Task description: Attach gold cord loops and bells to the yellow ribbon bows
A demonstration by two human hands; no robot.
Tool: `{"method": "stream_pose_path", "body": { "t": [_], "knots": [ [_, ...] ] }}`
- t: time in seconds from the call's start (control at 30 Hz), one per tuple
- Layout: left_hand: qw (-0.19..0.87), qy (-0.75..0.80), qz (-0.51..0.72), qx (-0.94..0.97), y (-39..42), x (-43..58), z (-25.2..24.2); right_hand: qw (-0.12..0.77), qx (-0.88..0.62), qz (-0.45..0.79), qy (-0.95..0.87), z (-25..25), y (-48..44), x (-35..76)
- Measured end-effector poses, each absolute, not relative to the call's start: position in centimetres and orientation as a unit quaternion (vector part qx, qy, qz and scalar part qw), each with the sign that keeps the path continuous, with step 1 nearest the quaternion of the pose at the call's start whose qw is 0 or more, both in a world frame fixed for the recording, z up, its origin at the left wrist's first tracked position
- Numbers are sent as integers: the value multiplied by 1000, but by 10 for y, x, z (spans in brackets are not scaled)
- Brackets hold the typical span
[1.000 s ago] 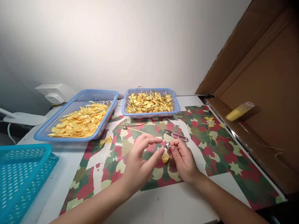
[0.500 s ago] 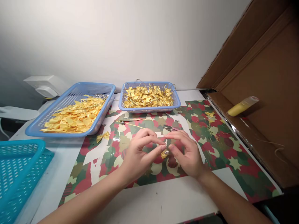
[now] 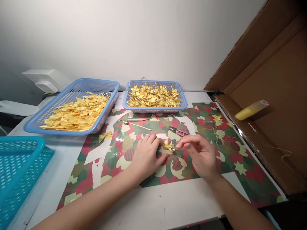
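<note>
A small yellow ribbon bow [image 3: 167, 145] with a silver bell [image 3: 173, 149] lies on the patterned sheet between my hands. My left hand [image 3: 149, 155] rests at its left side, fingers bent and thumb apart from them, with a gap between. On the bell's side, my right hand [image 3: 201, 155] has its fingers bent together, the fingertips close to the bell. Anything thin between those fingertips is too small to make out. Just beyond the right hand lie small scissors [image 3: 178, 131]. Gold twist ties [image 3: 140, 125] and a loose bell [image 3: 126, 122] lie farther back.
A blue basket [image 3: 31, 126] of yellow bows stands at left, another blue basket [image 3: 154, 110] of tied bows at the back. A teal basket [image 3: 21, 159] fills the near left. Single bows [image 3: 105, 136] lie about. A cardboard wall [image 3: 268, 70] bounds the right, with a yellow tube [image 3: 250, 110].
The bow with its bell has shifted slightly up and is more exposed. My left fingers have lowered toward the sheet; my right hand has moved right, its fingers more bent.
</note>
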State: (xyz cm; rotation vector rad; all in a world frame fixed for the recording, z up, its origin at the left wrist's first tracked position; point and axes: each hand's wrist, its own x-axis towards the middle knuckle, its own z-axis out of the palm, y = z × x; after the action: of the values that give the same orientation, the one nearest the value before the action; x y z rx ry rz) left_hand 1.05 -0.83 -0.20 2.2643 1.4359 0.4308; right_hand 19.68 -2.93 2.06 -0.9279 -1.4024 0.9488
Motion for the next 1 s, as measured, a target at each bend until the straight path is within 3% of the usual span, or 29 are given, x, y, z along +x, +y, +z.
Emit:
{"method": "stream_pose_path", "body": {
  "t": [0.47, 1.0],
  "knots": [
    [299, 393, 225, 840, -11, 19, -7, 577, -374, 492, -534, 19, -31, 194],
    [246, 427, 227, 840, -14, 28, -17, 547, -340, 568, -513, 24, -37, 187]
  ]
}}
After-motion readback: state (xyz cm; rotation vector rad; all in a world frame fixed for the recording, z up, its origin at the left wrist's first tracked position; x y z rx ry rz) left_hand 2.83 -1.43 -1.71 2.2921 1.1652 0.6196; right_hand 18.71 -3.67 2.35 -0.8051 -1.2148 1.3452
